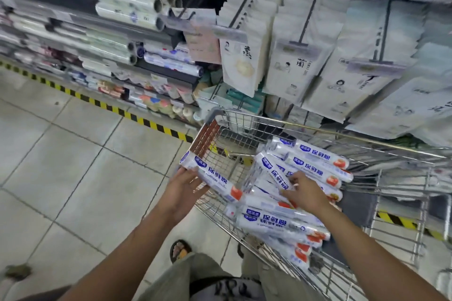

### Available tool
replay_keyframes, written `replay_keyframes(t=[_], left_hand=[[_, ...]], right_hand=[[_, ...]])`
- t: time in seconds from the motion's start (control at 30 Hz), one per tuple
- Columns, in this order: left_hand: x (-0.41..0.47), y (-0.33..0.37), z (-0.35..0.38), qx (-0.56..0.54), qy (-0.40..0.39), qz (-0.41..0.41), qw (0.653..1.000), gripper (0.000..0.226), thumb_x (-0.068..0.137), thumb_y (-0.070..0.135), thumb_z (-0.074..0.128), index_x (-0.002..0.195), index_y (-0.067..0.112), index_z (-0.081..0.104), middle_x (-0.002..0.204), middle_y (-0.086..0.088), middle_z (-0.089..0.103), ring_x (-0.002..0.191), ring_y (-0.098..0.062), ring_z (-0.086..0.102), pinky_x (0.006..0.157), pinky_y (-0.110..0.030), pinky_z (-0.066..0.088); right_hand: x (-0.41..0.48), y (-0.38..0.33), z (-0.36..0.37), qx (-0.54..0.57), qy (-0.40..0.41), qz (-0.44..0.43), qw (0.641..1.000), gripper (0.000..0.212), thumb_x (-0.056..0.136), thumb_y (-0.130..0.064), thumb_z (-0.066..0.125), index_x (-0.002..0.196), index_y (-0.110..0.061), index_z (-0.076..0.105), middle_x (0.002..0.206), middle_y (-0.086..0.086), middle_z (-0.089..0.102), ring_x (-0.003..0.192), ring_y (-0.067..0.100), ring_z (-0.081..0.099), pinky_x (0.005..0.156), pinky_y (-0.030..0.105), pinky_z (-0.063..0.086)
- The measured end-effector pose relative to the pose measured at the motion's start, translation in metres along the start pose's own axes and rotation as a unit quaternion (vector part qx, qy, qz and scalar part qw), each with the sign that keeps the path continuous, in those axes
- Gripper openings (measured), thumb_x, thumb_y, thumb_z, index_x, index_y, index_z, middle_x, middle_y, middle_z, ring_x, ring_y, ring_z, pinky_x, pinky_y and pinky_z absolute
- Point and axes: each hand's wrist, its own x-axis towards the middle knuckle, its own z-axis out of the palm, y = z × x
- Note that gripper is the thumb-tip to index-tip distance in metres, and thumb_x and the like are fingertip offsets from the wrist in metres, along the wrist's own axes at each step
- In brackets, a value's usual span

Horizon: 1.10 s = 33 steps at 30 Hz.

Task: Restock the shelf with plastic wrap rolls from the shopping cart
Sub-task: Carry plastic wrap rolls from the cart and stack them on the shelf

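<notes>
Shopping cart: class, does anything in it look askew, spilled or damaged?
The plastic wrap rolls lie jumbled in the shopping cart, crossing at different angles rather than stacked. None looks torn or spilled onto the floor.

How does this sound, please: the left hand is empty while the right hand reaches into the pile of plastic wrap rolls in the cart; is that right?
Not quite. In the head view the left hand is not empty: it holds a plastic wrap roll at the left side of the cart. The right hand does reach into the pile of rolls in the cart.
</notes>
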Motion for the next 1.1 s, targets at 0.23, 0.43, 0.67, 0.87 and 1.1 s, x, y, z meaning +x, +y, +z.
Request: replay_keyframes(t=[0.23,0.43,0.67,0.87,1.1], left_hand=[[-0.025,0.038,-0.067,-0.033,0.038,0.039,0.998,0.052,0.096,0.039,0.059,0.138,0.009,0.057,0.138,-0.02,0.064,0.12,-0.032,0.065,0.106,-0.048,0.048],[-0.068,0.087,-0.157,-0.069,0.047,0.11,0.99,0.055,0.105,0.051,0.043,0.148,0.017,0.049,0.132,-0.01,0.069,0.115,-0.026,0.068,0.094,-0.045,0.055],[-0.129,0.143,-0.271,-0.164,0.134,0.152,0.965,0.069,0.095,0.069,0.044,0.103,0.003,0.064,0.077,-0.016,0.071,0.067,-0.027,0.07,0.086,-0.048,0.056],[-0.157,0.179,-0.348,-0.142,0.223,0.246,0.933,0.047,0.083,0.04,0.075,0.118,0.01,0.066,0.079,-0.008,0.068,0.051,-0.022,0.058,0.049,-0.032,0.053],[-0.15,0.217,-0.423,-0.102,0.287,0.254,0.918,0.024,0.091,0.02,0.077,0.102,0.004,0.064,0.077,-0.013,0.069,0.051,-0.027,0.057,0.051,-0.032,0.051]], right_hand=[[-0.037,-0.114,0.029,0.105,0.016,-0.083,0.991,0.059,0.074,-0.032,0.089,0.118,-0.033,0.05,0.105,-0.017,0.063,0.083,0.006,0.069,0.066,0.027,0.055],[-0.074,-0.23,0.087,0.104,-0.037,-0.128,0.986,0.039,0.079,-0.031,0.085,0.112,-0.027,0.063,0.096,-0.01,0.073,0.082,0.008,0.072,0.069,0.028,0.061],[-0.099,-0.386,0.173,0.167,-0.07,-0.183,0.966,0.051,0.081,-0.032,0.084,0.123,-0.024,0.056,0.114,-0.004,0.07,0.096,0.009,0.069,0.079,0.027,0.057],[-0.102,-0.498,0.234,0.235,-0.143,-0.199,0.941,0.062,0.076,-0.025,0.088,0.129,-0.021,0.055,0.112,0.003,0.074,0.1,0.021,0.074,0.089,0.047,0.06],[-0.077,-0.614,0.297,0.195,-0.225,-0.24,0.924,0.053,0.082,-0.009,0.082,0.126,-0.016,0.054,0.113,0.012,0.073,0.103,0.025,0.073,0.085,0.036,0.06]])
